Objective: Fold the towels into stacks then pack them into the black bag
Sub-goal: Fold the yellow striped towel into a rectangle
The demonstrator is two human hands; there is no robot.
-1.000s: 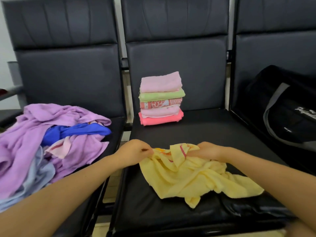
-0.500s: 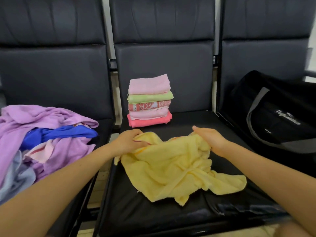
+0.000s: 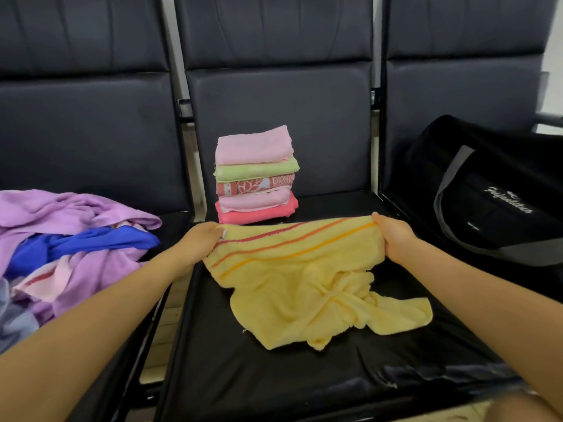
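I am logging a soft, nubby pale-yellow terry towel with red and orange stripes (image 3: 307, 281), which is lying half-spread on the glossy black vinyl seat of the middle chair (image 3: 243, 376). Its striped far edge is stretching taut between the hands, while the near part is sagging into twisted, crumpled folds below and between the wrists.

The left hand (image 3: 199, 240) is pinching the left end of that striped edge, fingers curled over the cloth. The right hand (image 3: 393, 236) is gripping the right end, fingers wrapped round the fabric.

Just beyond the hands, a squared stack of five folded towels in pink, light green, patterned red, pale pink and coral (image 3: 256, 176) is sitting at the back of the same seat, close to the padded backrest.

Left of the left hand, a loose heap of unfolded lilac, royal-blue, pink and grey-blue towels (image 3: 67, 242) is covering the neighbouring seat.

Right of the right hand, well apart from it, a slumped black fabric duffel bag with grey straps and white script lettering (image 3: 493, 202) is resting on the third seat.

I am seeing three dark padded chairs in a row, with pale wall showing in the gaps between them.
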